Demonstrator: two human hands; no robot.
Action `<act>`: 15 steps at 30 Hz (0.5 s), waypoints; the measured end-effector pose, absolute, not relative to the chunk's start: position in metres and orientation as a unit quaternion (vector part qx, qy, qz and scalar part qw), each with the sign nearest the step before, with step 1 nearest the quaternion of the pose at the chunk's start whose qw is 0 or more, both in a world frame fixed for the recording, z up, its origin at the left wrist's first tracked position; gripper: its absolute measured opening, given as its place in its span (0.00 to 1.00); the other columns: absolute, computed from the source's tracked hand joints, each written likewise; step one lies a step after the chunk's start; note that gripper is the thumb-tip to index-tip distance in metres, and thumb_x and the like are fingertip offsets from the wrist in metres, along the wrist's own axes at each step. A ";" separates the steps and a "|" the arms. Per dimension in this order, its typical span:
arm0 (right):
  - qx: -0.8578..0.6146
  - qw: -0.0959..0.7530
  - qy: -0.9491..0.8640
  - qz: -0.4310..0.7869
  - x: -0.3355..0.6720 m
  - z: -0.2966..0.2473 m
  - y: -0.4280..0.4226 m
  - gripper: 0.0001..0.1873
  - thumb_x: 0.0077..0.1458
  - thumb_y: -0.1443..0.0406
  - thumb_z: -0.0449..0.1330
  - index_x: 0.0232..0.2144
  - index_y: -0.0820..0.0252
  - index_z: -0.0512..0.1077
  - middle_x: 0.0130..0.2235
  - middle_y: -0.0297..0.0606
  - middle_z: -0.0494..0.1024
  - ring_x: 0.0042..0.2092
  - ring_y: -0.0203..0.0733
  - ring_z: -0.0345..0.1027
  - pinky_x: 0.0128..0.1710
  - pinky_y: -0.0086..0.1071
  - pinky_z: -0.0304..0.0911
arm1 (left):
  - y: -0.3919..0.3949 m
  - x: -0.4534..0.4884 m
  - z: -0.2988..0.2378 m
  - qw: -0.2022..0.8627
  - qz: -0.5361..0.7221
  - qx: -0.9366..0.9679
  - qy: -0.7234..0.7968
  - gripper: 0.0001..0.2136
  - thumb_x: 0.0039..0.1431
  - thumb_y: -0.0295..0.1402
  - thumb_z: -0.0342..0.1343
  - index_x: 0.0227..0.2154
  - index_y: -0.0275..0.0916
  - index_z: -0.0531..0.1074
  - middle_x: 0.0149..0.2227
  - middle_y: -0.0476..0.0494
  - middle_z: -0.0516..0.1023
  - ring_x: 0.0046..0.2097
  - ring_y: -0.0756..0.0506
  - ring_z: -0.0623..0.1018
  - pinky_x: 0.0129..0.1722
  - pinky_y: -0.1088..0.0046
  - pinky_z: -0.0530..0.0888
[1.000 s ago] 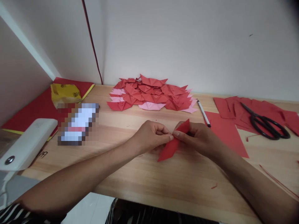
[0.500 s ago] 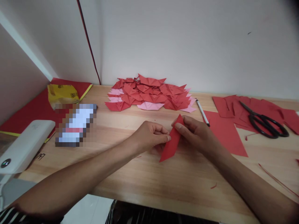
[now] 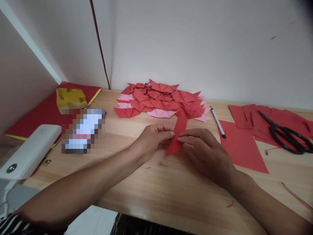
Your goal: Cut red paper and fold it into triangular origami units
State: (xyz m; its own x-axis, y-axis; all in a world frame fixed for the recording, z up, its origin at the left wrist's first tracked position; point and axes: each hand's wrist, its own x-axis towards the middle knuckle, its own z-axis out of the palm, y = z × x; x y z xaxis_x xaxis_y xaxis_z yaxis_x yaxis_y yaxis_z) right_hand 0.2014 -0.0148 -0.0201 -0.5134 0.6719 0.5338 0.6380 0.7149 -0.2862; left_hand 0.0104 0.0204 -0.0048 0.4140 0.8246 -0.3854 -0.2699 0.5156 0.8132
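A folded strip of red paper (image 3: 180, 125) stands slanted above the table, its pointed lower end toward me. My left hand (image 3: 156, 140) pinches its left edge between thumb and fingers. At the right edge, low on the strip, the fingertips of my right hand (image 3: 207, 150) press against the paper; its thumb is hard to make out. Just behind the strip's top lies a pile of folded red and pink paper pieces (image 3: 156, 96), layered with pointed ends.
Right of my hands lie a white pen (image 3: 217, 122), a flat red sheet (image 3: 241, 150), more red paper (image 3: 241, 116) and black-handled scissors (image 3: 285, 135). On the left are a blurred phone (image 3: 84, 130), a white power bank (image 3: 36, 150) and a yellow packet (image 3: 70, 98). Small red scraps (image 3: 230, 204) dot the wooden table.
My right hand has moved from the strip's upper end down to its lower right edge. The strip has turned more upright and shifted up toward the pile. The view has swung slightly left.
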 end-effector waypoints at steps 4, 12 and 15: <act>-0.376 0.326 -0.867 0.010 0.203 -0.022 -0.012 0.13 0.56 0.70 0.59 0.45 0.59 0.69 0.46 0.44 0.73 0.49 0.44 0.66 0.48 0.39 0.65 | 0.020 0.011 -0.004 0.766 0.360 0.324 0.422 0.04 0.53 0.24 0.58 0.32 0.32 0.72 0.30 0.44 0.77 0.29 0.51 0.77 0.35 0.73 0.74; -0.374 0.333 -0.866 -0.007 0.199 -0.021 -0.015 0.10 0.55 0.71 0.60 0.41 0.59 0.70 0.48 0.45 0.74 0.49 0.45 0.67 0.47 0.39 0.65 | 0.017 0.010 -0.003 0.787 0.333 0.319 0.409 0.04 0.54 0.23 0.56 0.33 0.34 0.68 0.31 0.44 0.76 0.30 0.49 0.78 0.37 0.67 0.75; -0.372 0.345 -0.862 0.000 0.200 -0.022 -0.014 0.10 0.55 0.72 0.60 0.40 0.58 0.71 0.48 0.44 0.75 0.49 0.45 0.68 0.47 0.39 0.65 | 0.018 0.010 -0.003 0.799 0.326 0.317 0.394 0.04 0.54 0.22 0.55 0.33 0.34 0.68 0.30 0.45 0.76 0.31 0.49 0.78 0.37 0.68 0.75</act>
State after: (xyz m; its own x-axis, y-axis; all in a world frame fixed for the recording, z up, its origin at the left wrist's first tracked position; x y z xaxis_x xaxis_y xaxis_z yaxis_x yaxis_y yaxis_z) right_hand 0.2004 -0.0141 -0.0221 -0.4859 0.6410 0.5941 0.6414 0.7233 -0.2558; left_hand 0.0104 0.0176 -0.0030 0.4764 0.7710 -0.4226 -0.2718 0.5863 0.7631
